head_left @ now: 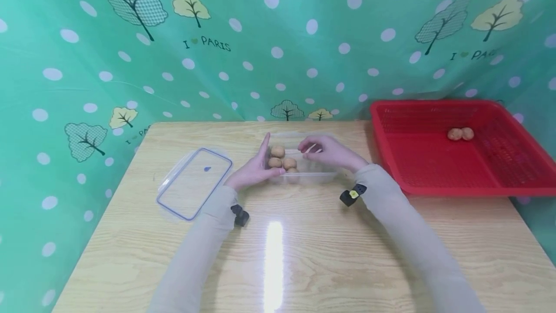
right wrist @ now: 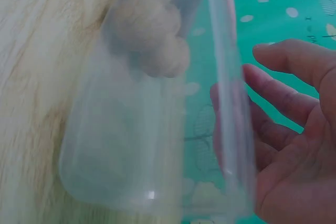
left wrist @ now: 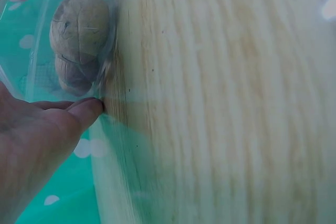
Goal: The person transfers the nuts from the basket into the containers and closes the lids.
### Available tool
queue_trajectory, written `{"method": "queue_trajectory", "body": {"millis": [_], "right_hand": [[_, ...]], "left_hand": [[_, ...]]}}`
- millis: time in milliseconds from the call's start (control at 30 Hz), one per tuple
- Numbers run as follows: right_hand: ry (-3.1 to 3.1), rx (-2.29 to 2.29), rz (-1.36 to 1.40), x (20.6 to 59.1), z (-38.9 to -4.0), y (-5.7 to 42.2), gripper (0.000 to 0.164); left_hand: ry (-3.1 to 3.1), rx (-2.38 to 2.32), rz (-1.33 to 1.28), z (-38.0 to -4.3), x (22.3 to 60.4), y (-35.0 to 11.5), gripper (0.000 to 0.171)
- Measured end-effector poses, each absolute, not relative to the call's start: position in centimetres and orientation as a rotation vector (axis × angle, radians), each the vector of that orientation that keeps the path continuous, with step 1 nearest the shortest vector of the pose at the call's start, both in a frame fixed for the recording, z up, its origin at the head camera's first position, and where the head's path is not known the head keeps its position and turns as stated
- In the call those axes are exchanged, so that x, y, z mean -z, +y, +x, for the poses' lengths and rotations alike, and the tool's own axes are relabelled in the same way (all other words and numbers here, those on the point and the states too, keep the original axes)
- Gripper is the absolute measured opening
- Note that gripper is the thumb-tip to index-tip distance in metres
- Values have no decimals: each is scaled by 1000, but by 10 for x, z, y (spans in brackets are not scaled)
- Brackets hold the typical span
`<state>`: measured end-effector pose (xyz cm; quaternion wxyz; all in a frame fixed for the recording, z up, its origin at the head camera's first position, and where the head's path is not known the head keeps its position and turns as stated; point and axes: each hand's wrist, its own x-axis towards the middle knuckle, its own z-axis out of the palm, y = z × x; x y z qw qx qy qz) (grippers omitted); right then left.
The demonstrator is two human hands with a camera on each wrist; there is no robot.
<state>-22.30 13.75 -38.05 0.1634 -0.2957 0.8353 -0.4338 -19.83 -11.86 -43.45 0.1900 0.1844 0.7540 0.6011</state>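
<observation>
Several walnuts (head_left: 277,151) lie together at the left end of a clear plastic container (head_left: 310,174). My left hand (head_left: 257,170) steadies that end, thumb laid along the front rim and index finger stretched up the left side. In the left wrist view, its fingertips meet the corner right below the walnuts (left wrist: 81,27). My right hand (head_left: 327,151) hovers over the container's right half, fingers loosely bent with nothing between them. The right wrist view shows this hand (right wrist: 294,114) beyond the container's rim, its thumb and fingers apart.
A clear lid (head_left: 195,185) with a blue seal lies left of the container. At the right stands a red plastic basket (head_left: 434,168) with two walnuts (head_left: 461,134) near its back wall. A green patterned curtain (head_left: 260,37) hangs behind the wooden table (head_left: 330,255).
</observation>
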Motion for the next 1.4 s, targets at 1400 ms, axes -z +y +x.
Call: {"method": "queue_trajectory", "body": {"millis": [1400], "right_hand": [[2594, 1212, -617, 322, -212, 219, 38]], "left_hand": [[2072, -1709, 551, -201, 433, -117, 114]]}}
